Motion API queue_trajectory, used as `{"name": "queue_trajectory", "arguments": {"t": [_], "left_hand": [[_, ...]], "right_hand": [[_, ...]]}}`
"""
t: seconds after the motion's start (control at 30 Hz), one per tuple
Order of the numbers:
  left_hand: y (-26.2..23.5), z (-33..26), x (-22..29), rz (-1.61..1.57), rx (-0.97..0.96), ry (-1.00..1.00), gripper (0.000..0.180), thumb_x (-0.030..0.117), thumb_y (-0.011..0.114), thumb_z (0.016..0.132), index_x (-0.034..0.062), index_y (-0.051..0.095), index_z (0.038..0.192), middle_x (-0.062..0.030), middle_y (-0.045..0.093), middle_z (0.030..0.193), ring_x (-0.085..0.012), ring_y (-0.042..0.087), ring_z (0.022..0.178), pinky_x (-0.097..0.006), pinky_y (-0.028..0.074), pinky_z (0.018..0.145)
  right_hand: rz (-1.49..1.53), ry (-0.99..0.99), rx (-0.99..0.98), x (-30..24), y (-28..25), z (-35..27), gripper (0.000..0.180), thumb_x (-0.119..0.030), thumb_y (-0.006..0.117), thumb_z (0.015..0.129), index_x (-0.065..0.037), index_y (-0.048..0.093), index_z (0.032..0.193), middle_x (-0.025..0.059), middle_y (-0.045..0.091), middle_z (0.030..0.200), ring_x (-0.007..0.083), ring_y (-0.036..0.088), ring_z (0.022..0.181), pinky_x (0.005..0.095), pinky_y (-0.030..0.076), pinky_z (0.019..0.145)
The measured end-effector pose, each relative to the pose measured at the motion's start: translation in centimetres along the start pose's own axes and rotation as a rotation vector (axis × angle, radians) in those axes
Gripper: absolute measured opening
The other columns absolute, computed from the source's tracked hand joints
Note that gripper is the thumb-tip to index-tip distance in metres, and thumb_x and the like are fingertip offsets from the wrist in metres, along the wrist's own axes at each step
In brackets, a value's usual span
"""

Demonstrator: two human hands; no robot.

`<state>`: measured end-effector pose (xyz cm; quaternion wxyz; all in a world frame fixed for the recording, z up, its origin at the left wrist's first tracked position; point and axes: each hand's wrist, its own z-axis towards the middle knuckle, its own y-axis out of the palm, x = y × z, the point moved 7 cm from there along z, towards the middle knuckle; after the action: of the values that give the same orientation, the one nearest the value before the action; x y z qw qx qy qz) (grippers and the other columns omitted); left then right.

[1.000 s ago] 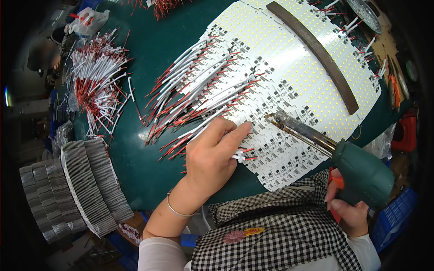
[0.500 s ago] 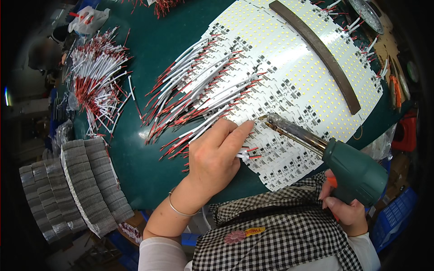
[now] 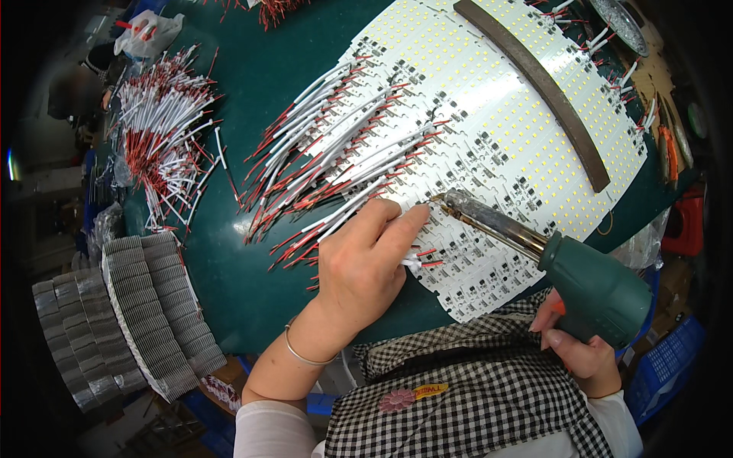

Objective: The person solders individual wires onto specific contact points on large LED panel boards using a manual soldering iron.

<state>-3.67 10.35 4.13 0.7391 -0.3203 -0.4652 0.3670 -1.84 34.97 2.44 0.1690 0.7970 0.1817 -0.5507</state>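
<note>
My right hand (image 3: 584, 353) grips a green soldering gun (image 3: 599, 286) by its handle, near an orange trigger. Its metal tip meets or hovers just over a white LED circuit board panel (image 3: 489, 206), close to my left fingertips. Closed in a pinch, my left hand (image 3: 359, 263) rests over the panel's near left edge. White-sleeved wires (image 3: 411, 259) with red ends stick out from under its palm side. What its thumb and index finger pinch at the tip is too small to see. Rows of similar wires (image 3: 336, 164) lean left from the panel's pads.
A curved dark bar (image 3: 538, 88) lies across the panel. At the left of the green table (image 3: 229, 305) are a pile of loose wires (image 3: 164, 114) and stacked grey strips (image 3: 156, 305). A metal dish (image 3: 622, 27) and a red object (image 3: 682, 225) sit at the right.
The soldering gun and my right hand have shifted slightly left and up, bringing the tip nearer my left fingertips. My left hand has hardly moved.
</note>
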Motion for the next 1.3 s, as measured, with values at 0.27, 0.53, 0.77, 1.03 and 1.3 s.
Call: {"name": "queue_trajectory", "arguments": {"t": [0.27,0.53,0.77,1.03,1.3], "left_hand": [[0.2,0.0,-0.2,-0.029,-0.030,-0.026,0.048,-0.013,0.064,0.055,0.0061,0.070,0.098,-0.0077,0.060,0.079,-0.0215,0.062,0.067,-0.030,0.049,0.056],[0.2,0.0,-0.2,-0.032,-0.035,-0.030,0.050,-0.013,0.062,0.054,0.0066,0.070,0.099,-0.0080,0.060,0.079,-0.0221,0.061,0.066,-0.031,0.049,0.055],[0.2,0.2,-0.1,-0.018,-0.037,-0.025,0.051,-0.015,0.060,0.053,0.0063,0.070,0.099,-0.0080,0.060,0.079,-0.0226,0.061,0.066,-0.031,0.048,0.055],[0.6,0.5,-0.7,-0.135,-0.022,0.060,0.037,-0.010,0.059,0.063,0.0048,0.065,0.097,-0.0083,0.061,0.079,-0.0250,0.061,0.063,-0.034,0.049,0.052],[0.8,0.5,-0.8,-0.192,-0.048,0.115,0.031,-0.007,0.058,0.067,0.0049,0.065,0.094,-0.0087,0.061,0.077,-0.0252,0.061,0.064,-0.034,0.050,0.052]], "right_hand": [[0.039,-0.025,0.047,0.4,0.2,0.5,0.039,0.007,0.056,0.076,-0.001,0.051,0.114,0.0189,0.061,0.089,0.0189,0.061,0.072,0.0283,0.053,0.057],[-0.013,-0.027,0.033,-0.3,-0.2,0.2,0.048,0.000,0.064,0.075,0.005,0.048,0.120,0.0187,0.061,0.090,0.0170,0.060,0.066,0.0261,0.051,0.053],[0.149,-0.004,0.284,-0.8,-1.3,-0.3,0.063,-0.015,0.075,0.073,0.010,0.048,0.123,0.0144,0.061,0.078,0.0154,0.059,0.061,0.0228,0.048,0.047],[0.161,0.101,0.252,0.2,-1.6,-2.0,0.062,-0.014,0.075,0.073,0.008,0.049,0.125,0.0136,0.061,0.085,0.0157,0.059,0.065,0.0227,0.048,0.051],[0.063,0.163,0.142,1.2,-1.2,-2.3,0.061,-0.010,0.072,0.076,0.003,0.047,0.129,0.0136,0.061,0.085,0.0177,0.060,0.073,0.0259,0.051,0.056]]}}
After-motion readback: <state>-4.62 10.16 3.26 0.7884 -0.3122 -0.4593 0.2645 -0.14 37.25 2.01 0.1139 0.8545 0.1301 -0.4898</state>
